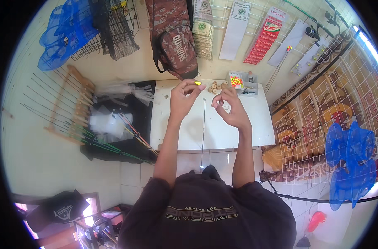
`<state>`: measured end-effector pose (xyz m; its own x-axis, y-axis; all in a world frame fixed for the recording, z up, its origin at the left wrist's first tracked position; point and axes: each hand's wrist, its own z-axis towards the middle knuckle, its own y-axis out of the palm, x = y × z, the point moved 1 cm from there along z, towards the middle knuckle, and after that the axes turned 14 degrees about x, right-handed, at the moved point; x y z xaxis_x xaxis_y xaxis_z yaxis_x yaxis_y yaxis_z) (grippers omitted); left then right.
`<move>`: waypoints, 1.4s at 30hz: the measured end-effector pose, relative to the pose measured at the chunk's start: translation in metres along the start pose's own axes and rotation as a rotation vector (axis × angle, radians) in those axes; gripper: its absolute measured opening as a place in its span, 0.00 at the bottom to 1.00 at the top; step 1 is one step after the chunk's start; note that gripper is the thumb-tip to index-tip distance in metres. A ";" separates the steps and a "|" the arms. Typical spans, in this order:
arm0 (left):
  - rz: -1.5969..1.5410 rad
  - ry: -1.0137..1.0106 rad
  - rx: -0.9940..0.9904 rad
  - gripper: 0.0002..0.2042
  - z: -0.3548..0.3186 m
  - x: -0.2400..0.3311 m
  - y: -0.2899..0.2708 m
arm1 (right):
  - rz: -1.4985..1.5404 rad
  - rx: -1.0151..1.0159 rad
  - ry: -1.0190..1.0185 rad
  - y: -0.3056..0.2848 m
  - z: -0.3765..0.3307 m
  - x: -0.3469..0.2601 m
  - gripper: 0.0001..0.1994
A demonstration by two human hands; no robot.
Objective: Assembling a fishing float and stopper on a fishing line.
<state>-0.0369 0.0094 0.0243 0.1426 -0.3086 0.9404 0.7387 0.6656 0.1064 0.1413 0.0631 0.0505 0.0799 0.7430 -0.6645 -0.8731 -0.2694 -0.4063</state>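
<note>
My left hand (183, 99) is raised over the white table (176, 136). Its thumb and forefinger pinch a small yellow fishing float (197, 83). To the right of it, my right hand (234, 108) is closed, with thumb and fingertips curled together; whatever they hold, if anything, is too small to make out. Between my forearms a thin dark rod (204, 124) runs from the tabletop toward my body. Just beyond my hands lie several round tan pieces (214, 86), some with a hole in the middle.
A divided tray (249, 92) with bright orange and yellow pieces stands at the table's back right. Clear plastic bags (108, 122) lie on a black surface at the left, beside fishing rods (110, 145). A camouflage rod bag (172, 37) hangs behind the table. Wire racks (317, 124) with blue nets (350, 159) line the right.
</note>
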 end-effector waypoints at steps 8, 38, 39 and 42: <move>-0.046 0.003 -0.032 0.07 -0.004 0.010 0.004 | 0.057 0.044 -0.002 0.008 0.001 -0.005 0.03; -0.131 -0.003 -0.059 0.05 0.000 0.002 0.003 | -0.044 0.035 -0.028 0.011 0.008 -0.002 0.04; -0.151 0.011 -0.057 0.06 0.000 0.001 0.003 | -0.059 0.020 -0.020 0.011 0.008 -0.002 0.04; -0.167 0.007 -0.063 0.06 0.000 0.002 0.003 | -0.061 0.036 -0.096 0.013 0.011 0.000 0.04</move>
<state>-0.0343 0.0106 0.0261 0.0188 -0.4162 0.9091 0.7923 0.5607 0.2403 0.1251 0.0661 0.0522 0.0881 0.8132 -0.5752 -0.8849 -0.2014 -0.4201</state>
